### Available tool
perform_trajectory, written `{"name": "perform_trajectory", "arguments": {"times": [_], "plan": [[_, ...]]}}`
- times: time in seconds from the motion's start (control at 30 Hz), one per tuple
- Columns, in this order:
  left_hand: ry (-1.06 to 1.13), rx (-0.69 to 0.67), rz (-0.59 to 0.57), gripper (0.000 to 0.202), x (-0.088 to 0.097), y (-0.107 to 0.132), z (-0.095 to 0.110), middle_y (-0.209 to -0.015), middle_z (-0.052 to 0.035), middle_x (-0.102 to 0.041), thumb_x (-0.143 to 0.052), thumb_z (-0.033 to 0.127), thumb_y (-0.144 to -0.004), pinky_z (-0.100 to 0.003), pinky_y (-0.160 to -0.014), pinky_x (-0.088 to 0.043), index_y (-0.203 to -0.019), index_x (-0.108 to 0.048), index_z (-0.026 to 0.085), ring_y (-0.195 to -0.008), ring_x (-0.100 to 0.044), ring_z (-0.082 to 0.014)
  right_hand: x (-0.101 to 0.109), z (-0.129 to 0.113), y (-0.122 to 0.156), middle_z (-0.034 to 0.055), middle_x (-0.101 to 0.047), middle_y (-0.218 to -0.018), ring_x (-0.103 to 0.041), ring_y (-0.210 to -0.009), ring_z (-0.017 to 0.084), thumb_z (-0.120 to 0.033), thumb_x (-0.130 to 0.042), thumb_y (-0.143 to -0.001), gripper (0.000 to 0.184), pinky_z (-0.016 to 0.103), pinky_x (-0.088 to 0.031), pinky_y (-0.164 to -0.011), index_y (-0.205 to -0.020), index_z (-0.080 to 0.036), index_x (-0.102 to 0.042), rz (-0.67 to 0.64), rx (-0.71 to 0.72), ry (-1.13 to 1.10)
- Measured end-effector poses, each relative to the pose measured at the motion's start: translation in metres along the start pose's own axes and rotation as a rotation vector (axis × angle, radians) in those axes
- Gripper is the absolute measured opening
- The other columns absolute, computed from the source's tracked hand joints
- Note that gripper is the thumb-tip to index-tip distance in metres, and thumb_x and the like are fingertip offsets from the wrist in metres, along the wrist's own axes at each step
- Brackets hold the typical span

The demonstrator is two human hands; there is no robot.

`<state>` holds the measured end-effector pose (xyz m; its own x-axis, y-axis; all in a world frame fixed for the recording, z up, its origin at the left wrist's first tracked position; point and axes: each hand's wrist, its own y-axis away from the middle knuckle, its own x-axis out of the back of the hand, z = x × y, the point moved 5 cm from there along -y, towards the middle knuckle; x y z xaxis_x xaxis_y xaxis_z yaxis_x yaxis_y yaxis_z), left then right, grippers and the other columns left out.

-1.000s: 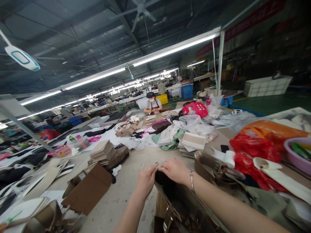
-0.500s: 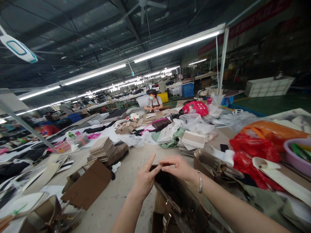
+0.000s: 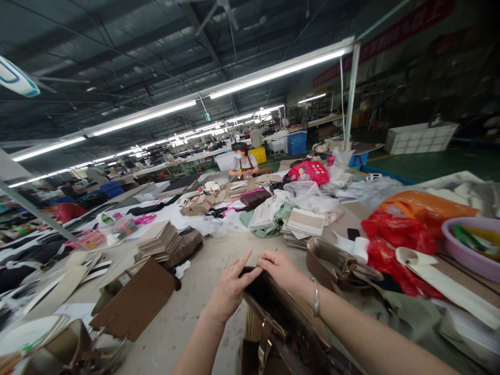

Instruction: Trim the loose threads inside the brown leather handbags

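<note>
Bag (image 3: 277,323) open beneath left hand (image 3: 228,291) and right hand (image 3: 282,270)

The brown bag is at the table's near side, low in the middle of the view, its dark inside showing and a metal-buckled strap (image 3: 264,341) on it. Both hands meet at its far corner. The right fingers are bunched over the rim, grasping it; a silver bracelet (image 3: 315,297) circles that wrist. On the left, thumb and forefinger are parted, the thumb reaching to the right fingertips; whether the remaining fingers grip, I cannot tell. On the pale table (image 3: 199,302) a brown box-shaped piece (image 3: 136,299) lies tilted to the left, near a stack of brown panels (image 3: 156,242). To the right are a white roll (image 3: 360,250), red plastic (image 3: 402,229) and a purple basin (image 3: 464,263). Across the table is a co-worker (image 3: 245,162) in an apron
</note>
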<state>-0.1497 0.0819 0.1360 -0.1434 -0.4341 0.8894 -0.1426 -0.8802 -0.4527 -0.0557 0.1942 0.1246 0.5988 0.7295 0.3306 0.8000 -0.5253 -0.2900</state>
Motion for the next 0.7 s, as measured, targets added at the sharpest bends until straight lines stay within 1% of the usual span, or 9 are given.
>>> {"name": "perform_trajectory", "arguments": {"times": [0.17,0.27,0.33,0.4,0.47,0.53,0.6,0.67,0.7], "plan": [[0.076,-0.016,-0.006,0.049,-0.005,-0.001,-0.002,-0.146,-0.0057,-0.022,-0.035,0.007,-0.086,-0.039,-0.096,-0.043,-0.125,-0.046,0.034,-0.117,-0.048,-0.0192,0.007,0.022,0.002,-0.0031,-0.049,-0.060,-0.046,-0.059,0.011,-0.038,-0.049,-0.079,0.026,0.023,-0.041,-0.059,-0.063,-0.017,-0.051,0.112,-0.167,-0.287],[0.132,0.002,0.048,0.045,-0.007,0.004,-0.005,-0.145,-0.0060,-0.026,-0.036,0.009,-0.086,-0.035,-0.096,-0.044,-0.123,-0.049,0.031,-0.113,-0.052,-0.0181,0.037,0.049,0.011,-0.0030,-0.049,-0.062,-0.047,-0.055,0.009,-0.049,-0.049,-0.076,0.032,0.023,-0.044,-0.057,-0.068,-0.018,-0.047,0.309,-0.352,-0.462],[0.099,0.017,0.083,0.044,-0.009,0.007,-0.010,-0.137,-0.0042,-0.040,-0.042,0.016,-0.085,-0.040,-0.101,-0.039,-0.126,-0.045,0.033,-0.112,-0.053,-0.0192,0.062,0.070,0.027,-0.0042,-0.047,-0.057,-0.044,-0.048,0.008,-0.054,-0.047,-0.075,0.037,0.021,-0.043,-0.050,-0.069,-0.018,-0.047,0.397,-0.407,-0.452],[0.091,0.083,0.135,0.047,-0.012,0.007,-0.020,-0.128,-0.0027,-0.052,-0.047,0.023,-0.084,-0.041,-0.103,-0.038,-0.130,-0.040,0.031,-0.112,-0.053,-0.0200,0.081,0.093,0.054,-0.0056,-0.043,-0.049,-0.041,-0.041,0.008,-0.056,-0.041,-0.079,0.041,0.020,-0.039,-0.044,-0.065,-0.018,-0.048,0.375,-0.445,-0.302],[0.070,0.145,0.175,0.043,-0.015,0.005,-0.029,-0.119,-0.0013,-0.059,-0.047,0.034,-0.083,-0.041,-0.101,-0.040,-0.126,-0.045,0.029,-0.107,-0.056,-0.0211,0.092,0.120,0.091,-0.0058,-0.040,-0.042,-0.040,-0.038,0.008,-0.051,-0.038,-0.082,0.043,0.020,-0.037,-0.042,-0.057,-0.017,-0.047,0.297,-0.510,-0.063],[0.032,0.204,0.175,0.038,-0.018,0.001,-0.034,-0.109,-0.0002,-0.065,-0.045,0.043,-0.082,-0.041,-0.097,-0.044,-0.116,-0.056,0.029,-0.100,-0.060,-0.0220,0.099,0.148,0.136,-0.0042,-0.044,-0.045,-0.046,-0.045,0.010,-0.037,-0.050,-0.077,0.030,0.022,-0.038,-0.048,-0.055,-0.016,-0.050,0.284,-0.557,0.108],[0.003,0.233,0.136,0.037,-0.021,-0.004,-0.037,-0.099,0.0010,-0.069,-0.043,0.050,-0.081,-0.041,-0.094,-0.047,-0.104,-0.064,0.029,-0.093,-0.063,-0.0221,0.105,0.172,0.178,-0.0022,-0.056,-0.057,-0.054,-0.057,0.014,-0.019,-0.056,-0.068,0.006,0.023,-0.041,-0.057,-0.072,-0.016,-0.059,0.234,-0.576,0.313],[0.007,0.229,0.080,0.038,-0.024,-0.009,-0.040,-0.092,0.0025,-0.070,-0.042,0.055,-0.080,-0.041,-0.093,-0.046,-0.094,-0.067,0.031,-0.085,-0.065,-0.0212,0.115,0.195,0.215,0.0009,-0.064,-0.074,-0.059,-0.070,0.017,-0.010,-0.053,-0.063,0.038,0.026,-0.043,-0.066,-0.100,-0.018,-0.058,0.183,-0.637,0.435],[0.015,0.230,0.056,0.038,-0.025,-0.012,-0.043,-0.089,0.0032,-0.071,-0.042,0.056,-0.079,-0.041,-0.093,-0.046,-0.090,-0.068,0.031,-0.081,-0.066,-0.0207,0.124,0.205,0.231,0.0047,-0.065,-0.085,-0.060,-0.079,0.018,-0.009,-0.051,-0.064,0.045,0.027,-0.044,-0.072,-0.108,-0.017,-0.055,0.183,-0.678,0.512]]}}
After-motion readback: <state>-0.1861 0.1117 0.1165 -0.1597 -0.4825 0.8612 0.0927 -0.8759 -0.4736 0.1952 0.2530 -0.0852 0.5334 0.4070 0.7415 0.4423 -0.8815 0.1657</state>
